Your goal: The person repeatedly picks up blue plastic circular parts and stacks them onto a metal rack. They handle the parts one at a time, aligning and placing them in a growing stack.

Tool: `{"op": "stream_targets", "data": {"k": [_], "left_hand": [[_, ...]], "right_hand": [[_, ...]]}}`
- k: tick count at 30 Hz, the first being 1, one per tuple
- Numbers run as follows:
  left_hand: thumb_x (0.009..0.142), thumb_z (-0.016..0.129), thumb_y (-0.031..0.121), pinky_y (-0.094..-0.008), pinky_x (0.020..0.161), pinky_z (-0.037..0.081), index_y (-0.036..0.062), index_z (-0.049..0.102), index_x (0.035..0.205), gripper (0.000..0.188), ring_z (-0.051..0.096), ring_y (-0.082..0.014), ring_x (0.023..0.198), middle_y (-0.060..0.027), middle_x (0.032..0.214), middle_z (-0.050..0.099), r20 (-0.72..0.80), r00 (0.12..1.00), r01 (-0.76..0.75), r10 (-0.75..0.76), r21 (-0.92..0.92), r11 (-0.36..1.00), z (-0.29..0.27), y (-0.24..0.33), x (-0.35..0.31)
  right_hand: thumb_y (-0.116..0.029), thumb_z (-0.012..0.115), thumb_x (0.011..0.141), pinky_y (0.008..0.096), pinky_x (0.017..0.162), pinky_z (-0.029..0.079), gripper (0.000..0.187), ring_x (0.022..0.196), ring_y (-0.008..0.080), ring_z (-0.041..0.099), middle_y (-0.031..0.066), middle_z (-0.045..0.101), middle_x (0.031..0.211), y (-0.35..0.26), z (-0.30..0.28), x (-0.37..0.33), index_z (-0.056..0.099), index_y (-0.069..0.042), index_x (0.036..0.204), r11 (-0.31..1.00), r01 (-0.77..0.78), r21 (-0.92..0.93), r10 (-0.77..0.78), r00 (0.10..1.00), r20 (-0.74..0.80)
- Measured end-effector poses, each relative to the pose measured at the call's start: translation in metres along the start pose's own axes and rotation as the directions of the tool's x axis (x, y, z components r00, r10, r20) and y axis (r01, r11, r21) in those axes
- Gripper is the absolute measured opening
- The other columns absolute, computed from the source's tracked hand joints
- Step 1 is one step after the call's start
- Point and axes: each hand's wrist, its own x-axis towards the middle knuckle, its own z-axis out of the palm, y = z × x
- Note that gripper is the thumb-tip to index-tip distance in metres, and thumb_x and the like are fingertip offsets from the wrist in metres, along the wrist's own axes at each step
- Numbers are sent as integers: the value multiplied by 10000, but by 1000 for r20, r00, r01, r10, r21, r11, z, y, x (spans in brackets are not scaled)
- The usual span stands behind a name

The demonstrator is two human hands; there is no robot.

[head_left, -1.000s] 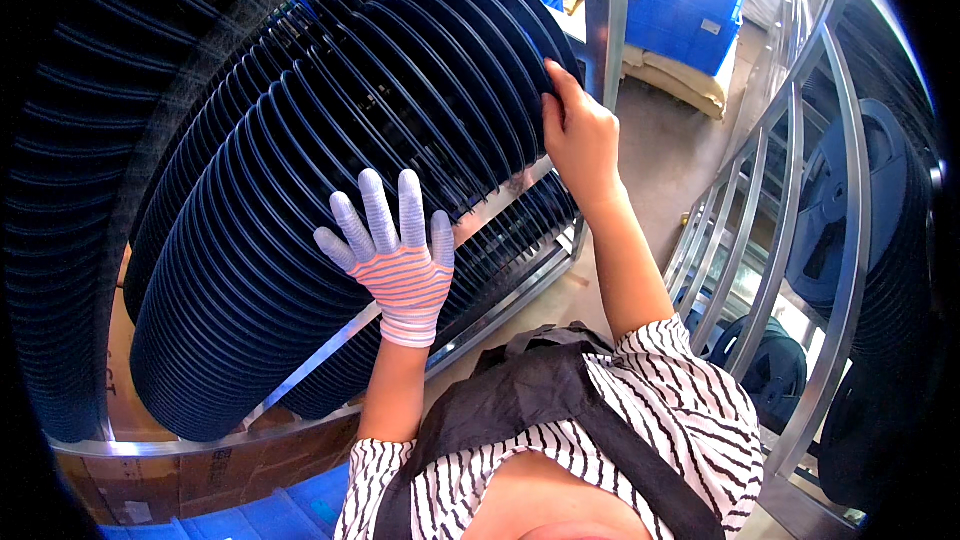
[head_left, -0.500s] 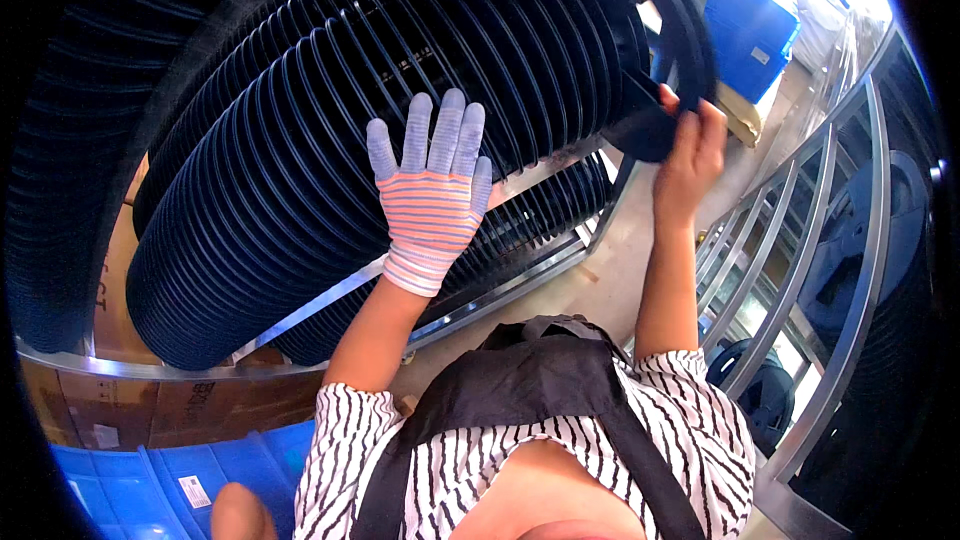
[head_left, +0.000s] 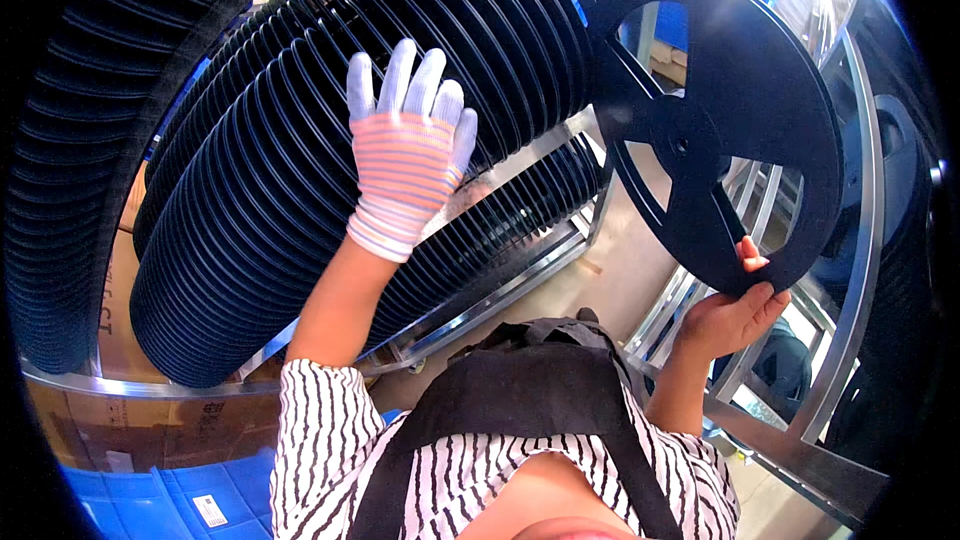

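Note:
A single black plastic reel (head_left: 760, 90) with wide cut-out windows faces me at the right, apart from the others. My bare right hand (head_left: 735, 318) grips its lower rim, fingertips showing through a window and thumb on the near side. My left hand (head_left: 405, 155), in a white-and-grey striped glove, lies with fingers spread against a long row of black reels (head_left: 250, 210) standing on edge. Its palm side is hidden, so how firmly it touches cannot be seen. A lower row of black reels (head_left: 500, 225) shows beneath it.
Metal rack rails (head_left: 500, 300) run below the rows. Another metal rack (head_left: 870, 270) with black reels stands close at the right. Cardboard boxes (head_left: 180, 430) and a blue bin (head_left: 150, 490) are at the lower left. More reels (head_left: 60, 200) curve along the far left.
My right hand has drawn the reel away from the row's right end, down and to the right, turning its flat side toward me. My gloved left hand has shifted slightly left and up.

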Motion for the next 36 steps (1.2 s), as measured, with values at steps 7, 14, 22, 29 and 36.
{"op": "stream_targets", "data": {"k": [7, 14, 22, 29, 36], "left_hand": [[788, 663, 244, -455, 1098, 328, 136, 675, 904, 159, 581, -216, 1030, -38, 913, 622, 415, 863, -320, 289, 6, 947, -12, -32, 41], [814, 643, 139, -364, 760, 524, 144, 707, 870, 86, 675, -248, 889, -77, 846, 689, 738, 584, -559, 337, 65, 826, -10, -29, 65], [789, 577, 186, -339, 713, 494, 152, 600, 724, 77, 615, -209, 773, -37, 728, 597, 389, 684, -636, 617, -97, 766, -15, -40, 53], [724, 592, 179, -334, 681, 469, 145, 525, 687, 83, 567, -185, 697, -10, 689, 505, 208, 701, -596, 682, -355, 720, -100, 0, 41], [714, 572, 204, -304, 601, 497, 116, 609, 777, 114, 623, -194, 699, -32, 766, 625, 198, 578, -586, 792, -574, 572, -161, 21, 15]], "right_hand": [[-203, 355, 1054, 477, 957, 496, 201, 1042, 345, 623, 162, 606, 987, -19, -26, -8, 436, -26, 1105, 997, -58, 44, 61, 996, -63], [-267, 388, 1049, 486, 924, 512, 253, 1026, 343, 612, 138, 585, 960, -24, -49, -14, 435, -32, 1130, 986, -85, 142, 88, 996, -14], [-285, 438, 1034, 439, 913, 508, 263, 990, 282, 626, 100, 583, 923, -24, -56, -12, 500, -41, 1109, 933, -207, 293, 211, 977, 21], [-256, 480, 1017, 404, 931, 498, 221, 903, 213, 615, 73, 589, 883, -3, -38, 2, 537, -51, 1075, 834, -270, 480, 250, 962, 106], [-236, 505, 1007, 388, 889, 496, 217, 891, 210, 607, 76, 601, 884, 20, -18, 12, 569, -39, 1069, 740, -320, 591, 262, 947, 185]]}}
